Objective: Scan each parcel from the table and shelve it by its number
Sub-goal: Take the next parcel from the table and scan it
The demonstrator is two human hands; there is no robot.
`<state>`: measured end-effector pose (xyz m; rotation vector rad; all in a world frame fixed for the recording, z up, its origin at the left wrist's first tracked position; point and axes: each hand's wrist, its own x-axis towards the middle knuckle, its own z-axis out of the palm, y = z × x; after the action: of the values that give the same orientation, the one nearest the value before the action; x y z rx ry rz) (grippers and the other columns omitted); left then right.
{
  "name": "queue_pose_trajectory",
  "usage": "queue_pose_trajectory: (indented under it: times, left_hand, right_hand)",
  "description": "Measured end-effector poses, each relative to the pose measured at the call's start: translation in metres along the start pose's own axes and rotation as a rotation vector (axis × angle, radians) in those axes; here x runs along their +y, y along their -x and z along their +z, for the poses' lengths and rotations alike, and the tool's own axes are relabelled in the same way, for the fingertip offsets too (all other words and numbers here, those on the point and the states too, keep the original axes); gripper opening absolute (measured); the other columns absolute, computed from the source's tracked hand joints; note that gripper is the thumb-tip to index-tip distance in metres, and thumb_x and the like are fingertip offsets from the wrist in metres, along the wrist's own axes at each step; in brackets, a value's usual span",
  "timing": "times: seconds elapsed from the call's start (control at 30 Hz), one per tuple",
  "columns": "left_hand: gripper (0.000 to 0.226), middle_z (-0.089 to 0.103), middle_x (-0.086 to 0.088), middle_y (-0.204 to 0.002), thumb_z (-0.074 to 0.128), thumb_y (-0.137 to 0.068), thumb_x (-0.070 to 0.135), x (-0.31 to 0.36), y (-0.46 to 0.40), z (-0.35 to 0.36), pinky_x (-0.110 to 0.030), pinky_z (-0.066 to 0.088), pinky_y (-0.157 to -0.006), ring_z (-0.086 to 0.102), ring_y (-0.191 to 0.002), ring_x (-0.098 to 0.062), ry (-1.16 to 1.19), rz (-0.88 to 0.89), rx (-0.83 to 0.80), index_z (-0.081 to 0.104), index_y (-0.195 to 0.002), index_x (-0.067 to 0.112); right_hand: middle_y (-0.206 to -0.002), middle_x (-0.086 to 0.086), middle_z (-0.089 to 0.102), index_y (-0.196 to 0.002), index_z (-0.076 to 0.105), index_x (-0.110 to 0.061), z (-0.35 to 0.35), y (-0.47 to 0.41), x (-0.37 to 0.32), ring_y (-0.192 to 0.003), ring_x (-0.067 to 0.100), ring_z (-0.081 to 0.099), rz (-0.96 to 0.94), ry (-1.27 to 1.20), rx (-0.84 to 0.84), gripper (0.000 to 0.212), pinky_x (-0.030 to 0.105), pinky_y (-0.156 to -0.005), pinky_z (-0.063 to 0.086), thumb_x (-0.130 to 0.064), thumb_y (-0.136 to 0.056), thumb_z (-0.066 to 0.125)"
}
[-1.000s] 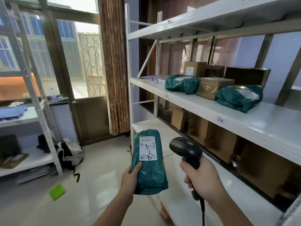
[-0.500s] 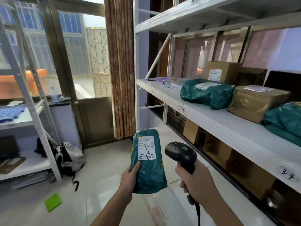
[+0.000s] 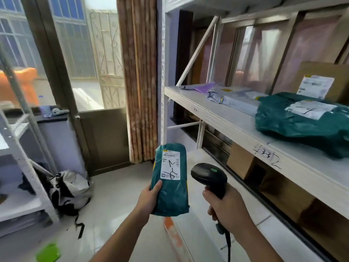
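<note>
Hands are both full: the left hand (image 3: 149, 198) grips the lower part of a teal parcel (image 3: 171, 181), held upright in front of the person with its white label (image 3: 171, 164) facing the camera, and the right hand (image 3: 227, 209) curls round the handle of a black barcode scanner (image 3: 208, 176), just right of the parcel. To the right runs a white shelf (image 3: 245, 133) marked "3-3", carrying a larger teal parcel (image 3: 304, 125), a flat grey mailer (image 3: 236, 98) and a cardboard box (image 3: 324, 80).
</note>
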<state>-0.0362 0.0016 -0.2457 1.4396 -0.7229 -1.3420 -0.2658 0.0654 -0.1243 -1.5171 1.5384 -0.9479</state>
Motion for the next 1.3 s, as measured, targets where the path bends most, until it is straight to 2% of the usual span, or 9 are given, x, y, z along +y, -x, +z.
queue_pose_trajectory:
  times: [0.13,0.37,0.47,0.57,0.67,0.8,0.97,1.17,1.3]
  left_hand:
    - [0.017,0.075,0.004,-0.115,0.061,-0.103,0.046,0.032,-0.066,-0.015,-0.036,0.060,-0.086,0.073,-0.106,-0.022,-0.042,0.030,-0.049,0.062,-0.118,0.037]
    - [0.040,0.069,0.000,-0.125,0.061,-0.103,0.046,0.044,-0.185,-0.011,-0.034,0.057,-0.084,0.069,-0.109,-0.020,-0.165,0.013,-0.119,0.049,-0.137,0.028]
    - [0.051,0.064,-0.005,-0.122,0.066,-0.099,0.048,0.040,-0.237,0.002,-0.033,0.055,-0.079,0.065,-0.104,-0.018,-0.220,-0.021,-0.103,0.041,-0.133,0.018]
    - [0.048,0.065,-0.007,-0.120,0.068,-0.099,0.047,0.039,-0.287,0.019,-0.035,0.058,-0.083,0.066,-0.102,-0.019,-0.261,-0.055,-0.137,0.042,-0.124,0.016]
    - [0.038,0.066,-0.006,-0.115,0.067,-0.100,0.042,0.045,-0.339,0.036,-0.024,0.053,-0.068,0.066,-0.097,-0.015,-0.274,-0.037,-0.167,0.044,-0.115,0.016]
    - [0.033,0.067,-0.008,-0.119,0.068,-0.100,0.043,0.049,-0.404,0.053,-0.035,0.058,-0.088,0.068,-0.104,-0.020,-0.332,-0.051,-0.215,0.046,-0.110,0.021]
    - [0.032,0.059,0.002,-0.099,0.064,-0.104,0.036,0.054,-0.451,0.080,-0.013,0.045,-0.057,0.058,-0.083,-0.005,-0.432,-0.035,-0.242,0.045,-0.116,0.012]
    - [0.036,0.065,-0.009,-0.118,0.062,-0.103,0.045,0.048,-0.517,0.095,-0.039,0.059,-0.084,0.066,-0.103,-0.025,-0.494,-0.111,-0.396,0.047,-0.120,0.017]
    - [0.033,0.062,-0.006,-0.112,0.061,-0.105,0.040,0.047,-0.555,0.098,-0.029,0.051,-0.069,0.063,-0.101,-0.024,-0.567,-0.104,-0.477,0.046,-0.120,0.015]
  right_hand:
    - [-0.055,0.005,0.064,-0.091,0.063,-0.014,0.033,-0.055,-0.012,-0.042,0.010,0.057,0.038,-0.015,0.050,0.006,0.026,-0.047,0.049,-0.019,-0.091,0.066]
    - [-0.055,0.004,0.064,-0.092,0.064,-0.015,0.068,-0.141,-0.013,-0.043,0.012,0.058,0.139,-0.044,0.118,0.007,0.026,-0.048,0.050,-0.020,-0.090,0.067]
    - [-0.054,0.004,0.063,-0.091,0.063,-0.013,0.074,-0.181,-0.006,-0.043,0.012,0.057,0.168,-0.055,0.150,0.007,0.026,-0.048,0.049,-0.018,-0.090,0.067]
    - [-0.055,0.006,0.064,-0.090,0.063,-0.013,0.077,-0.226,0.004,-0.043,0.014,0.056,0.187,-0.054,0.183,0.009,0.026,-0.047,0.047,-0.022,-0.091,0.067]
    - [-0.056,0.009,0.065,-0.089,0.063,-0.015,0.079,-0.279,0.012,-0.045,0.016,0.057,0.209,-0.057,0.201,0.010,0.027,-0.047,0.048,-0.024,-0.091,0.067]
    - [-0.055,0.009,0.062,-0.086,0.062,-0.014,0.084,-0.331,0.017,-0.047,0.019,0.054,0.246,-0.103,0.218,0.013,0.033,-0.047,0.048,-0.025,-0.091,0.066]
    - [-0.050,0.005,0.060,-0.074,0.058,-0.008,0.086,-0.368,0.018,-0.044,0.016,0.054,0.285,-0.044,0.296,0.026,0.027,-0.044,0.046,-0.025,-0.092,0.064]
    - [-0.050,0.005,0.059,-0.079,0.059,-0.009,0.104,-0.400,0.014,-0.042,0.015,0.053,0.350,-0.053,0.448,0.019,0.026,-0.043,0.044,-0.023,-0.092,0.064]
    - [-0.054,0.007,0.060,-0.079,0.058,-0.005,0.127,-0.417,0.006,-0.040,0.012,0.054,0.409,-0.056,0.582,0.022,0.024,-0.042,0.044,-0.022,-0.091,0.065]
